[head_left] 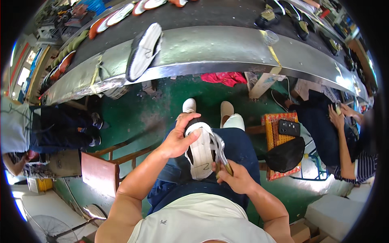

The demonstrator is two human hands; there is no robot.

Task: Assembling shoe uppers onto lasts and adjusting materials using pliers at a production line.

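Note:
Over my lap is a shoe (200, 156) turned bottom up, with a pale underside and a dark toe end pointing away from me. My left hand (180, 139) grips it by the toe end, thumb pressed on the underside. In my right hand (237, 178) are metal lasting pincers (220, 150), held by brownish handles. Their head reaches the right edge of the shoe near the toe. Whether the jaws pinch the upper's edge is too small to tell. A second shoe (146, 52), pale-bottomed with a dark side, leans on the metal bench edge ahead.
The metal-edged bench (210, 44) spans the front, its dark belt (219, 16) bearing several shoes. A stool (269, 121) at my right holds a phone (289, 128) and a black cap (285, 154). Co-workers are at both sides; a wooden chair (99, 172) stands left.

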